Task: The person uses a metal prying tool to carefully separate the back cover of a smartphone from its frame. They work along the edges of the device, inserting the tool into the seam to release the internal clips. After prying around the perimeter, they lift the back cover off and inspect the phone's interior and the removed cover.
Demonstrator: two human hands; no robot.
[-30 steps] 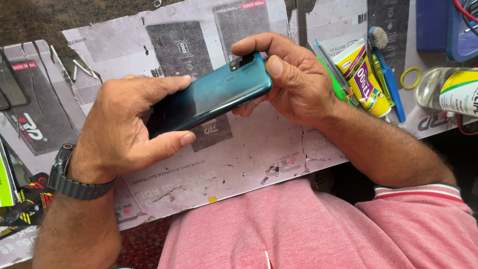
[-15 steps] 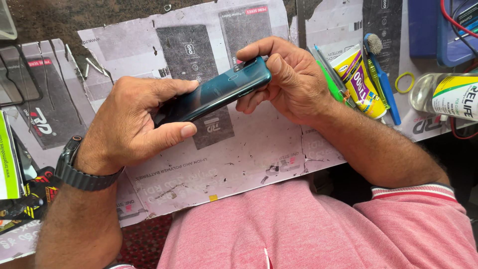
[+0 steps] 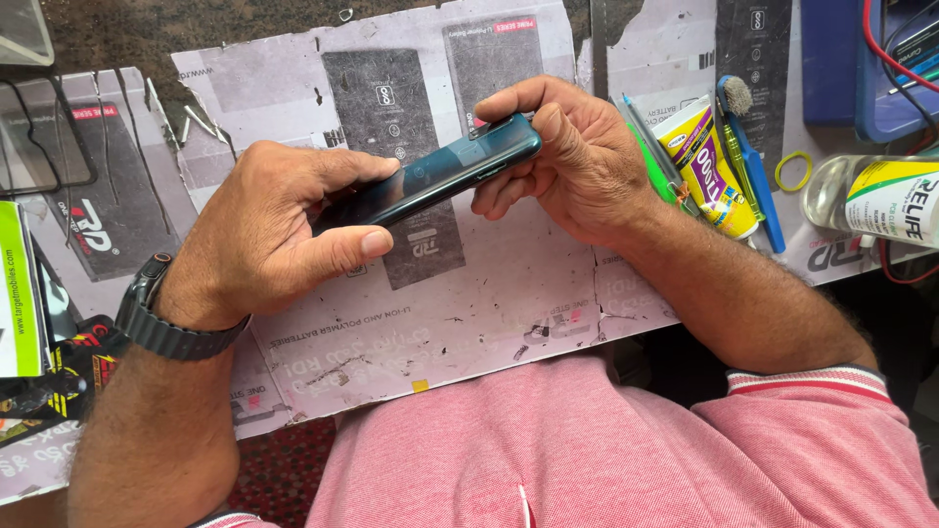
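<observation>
A dark teal smartphone (image 3: 445,176) is held above the paper-covered bench, tilted so I see mostly its long edge. My left hand (image 3: 274,230) grips its lower left end, thumb lying along the near side. My right hand (image 3: 572,161) clasps the upper right end, fingers curled over the top corner and thumb pressed on the edge. A dark watch (image 3: 156,313) sits on my left wrist.
Worn printed paper sheets (image 3: 460,323) cover the bench. To the right lie a yellow and purple glue tube (image 3: 712,161), a blue-handled brush (image 3: 751,161), a green tool (image 3: 653,156), a yellow ring (image 3: 792,171) and a clear bottle (image 3: 871,200). Packets (image 3: 24,293) sit at left.
The phone has been turned from showing its broad back face to nearly edge-on. Both hands kept their grip and shifted slightly.
</observation>
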